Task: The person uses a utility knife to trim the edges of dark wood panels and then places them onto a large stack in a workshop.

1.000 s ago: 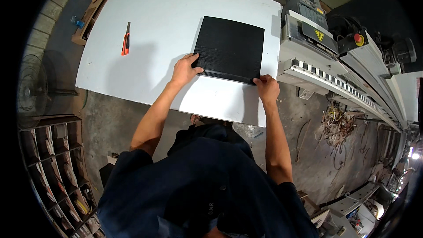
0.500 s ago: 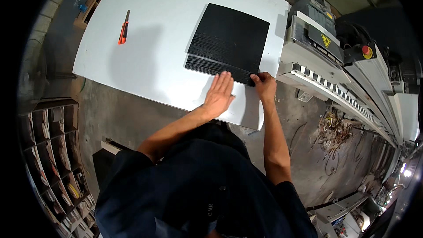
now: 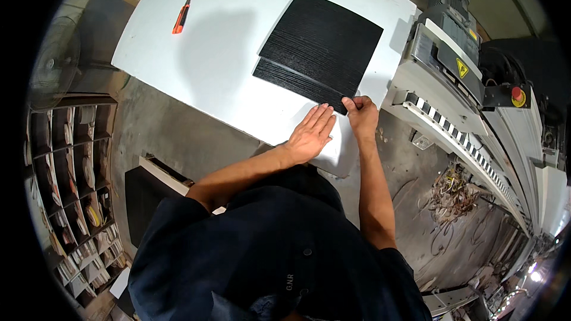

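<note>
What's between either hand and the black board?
Nothing visible. The right hand is at the near right corner of the black board, the left hand at its near edge. The knife lies well off to the left.

We've got bright light on the white tabletop (image 3: pixel 151 41), with a soft shadow left of the black panel (image 3: pixel 324 41), which shows faint sheen. Lights (image 3: pixel 535 275) blow out lower right. Fisheye bends edges, blacks out corners; we read the fan (image 3: pixel 55 62) as hazy.
</note>
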Demonstrator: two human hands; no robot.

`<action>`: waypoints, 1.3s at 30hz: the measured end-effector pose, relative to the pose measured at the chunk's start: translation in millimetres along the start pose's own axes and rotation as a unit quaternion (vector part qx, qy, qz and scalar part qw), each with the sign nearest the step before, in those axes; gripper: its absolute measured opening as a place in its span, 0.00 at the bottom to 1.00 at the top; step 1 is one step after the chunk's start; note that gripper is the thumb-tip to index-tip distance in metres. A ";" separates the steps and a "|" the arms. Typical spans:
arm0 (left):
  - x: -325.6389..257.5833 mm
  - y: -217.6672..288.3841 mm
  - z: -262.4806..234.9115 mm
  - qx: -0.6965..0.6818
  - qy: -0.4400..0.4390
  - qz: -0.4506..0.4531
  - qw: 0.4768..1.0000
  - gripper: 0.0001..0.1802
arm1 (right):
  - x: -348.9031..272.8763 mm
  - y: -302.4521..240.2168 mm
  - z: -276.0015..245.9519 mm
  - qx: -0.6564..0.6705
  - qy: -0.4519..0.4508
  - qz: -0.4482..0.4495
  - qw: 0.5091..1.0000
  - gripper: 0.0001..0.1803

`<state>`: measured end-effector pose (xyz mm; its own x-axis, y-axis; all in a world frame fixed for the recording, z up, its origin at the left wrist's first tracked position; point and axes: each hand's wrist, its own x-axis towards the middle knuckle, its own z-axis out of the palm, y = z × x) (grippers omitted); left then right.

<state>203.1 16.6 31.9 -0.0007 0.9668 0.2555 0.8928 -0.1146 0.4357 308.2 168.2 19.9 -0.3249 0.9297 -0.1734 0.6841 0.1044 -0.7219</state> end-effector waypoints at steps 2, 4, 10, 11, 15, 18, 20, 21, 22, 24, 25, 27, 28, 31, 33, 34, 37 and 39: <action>0.0 2.1 0.6 0.006 0.011 -0.008 1.000 0.30 | 0.0 0.5 0.2 0.002 -0.009 0.005 1.000 0.21; -1.1 -2.1 -2.3 0.036 0.028 -0.008 0.999 0.29 | -0.2 1.3 3.2 0.002 0.011 -0.046 0.999 0.22; -18.2 -80.4 -56.2 0.039 0.129 -0.174 0.975 0.26 | -10.0 5.2 0.9 0.062 0.025 -0.102 0.992 0.25; -18.6 -110.0 -68.9 0.044 0.150 -0.232 0.960 0.26 | -7.7 9.4 -2.4 0.037 0.013 -0.100 0.994 0.26; -31.9 -269.1 -132.7 0.200 0.202 -0.370 0.885 0.28 | -11.5 -4.7 -2.1 0.018 -0.027 -0.056 0.998 0.23; -24.5 -376.0 -159.6 0.301 0.242 -0.398 0.832 0.32 | -13.0 16.2 5.7 0.097 0.007 -0.069 0.993 0.16; -27.2 -425.8 -171.9 0.268 0.238 -0.456 0.815 0.31 | -24.4 20.0 1.5 0.135 -0.014 -0.056 0.989 0.14; -23.7 -433.8 -173.1 0.245 0.212 -0.480 0.815 0.28 | -29.8 14.7 -6.1 0.086 -0.021 -0.078 0.993 0.14; -30.6 -450.3 -175.5 0.239 0.193 -0.532 0.789 0.27 | -37.5 -1.8 -10.5 0.073 -0.030 -0.078 0.994 0.14; -19.7 -439.5 -174.3 0.278 0.155 -0.529 0.787 0.23 | -37.7 1.2 -20.7 -0.029 -0.019 -0.178 0.983 0.12; -29.2 -445.5 -177.2 0.281 0.143 -0.518 0.795 0.22 | -34.9 -6.0 -25.5 -0.063 -0.016 -0.262 0.963 0.12; -25.1 -429.1 -169.8 0.250 0.139 -0.538 0.793 0.22 | -30.2 -5.8 -37.3 -0.085 -0.023 -0.279 0.956 0.12; -31.0 -423.9 -171.8 0.234 0.147 -0.561 0.780 0.22 | -27.2 -13.6 -38.7 -0.089 -0.032 -0.310 0.946 0.13; -56.2 -403.7 -176.8 0.167 0.082 -0.608 0.772 0.24 | -11.1 -52.0 -43.3 -0.183 -0.080 -0.435 0.878 0.15; -66.9 -375.1 -169.7 0.151 0.065 -0.599 0.784 0.25 | 6.1 -66.8 -39.6 -0.195 -0.118 -0.477 0.849 0.16; -76.6 -357.5 -163.7 0.146 0.077 -0.575 0.802 0.27 | 15.5 -68.2 -34.3 -0.207 -0.149 -0.513 0.819 0.17; -83.0 -280.1 -144.1 0.087 0.106 -0.517 0.845 0.27 | 54.3 -55.3 -20.7 -0.204 -0.161 -0.582 0.771 0.16; -100.6 -221.8 -121.7 -0.044 0.147 -0.513 0.845 0.27 | 64.5 -50.2 -17.3 -0.220 -0.183 -0.583 0.761 0.17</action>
<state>-49.7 -83.1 14.6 -0.8771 0.4705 -0.0971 0.3178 0.7197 0.6172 264.1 229.1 56.5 -0.9830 -0.0371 0.1797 -0.0817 0.9654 -0.2476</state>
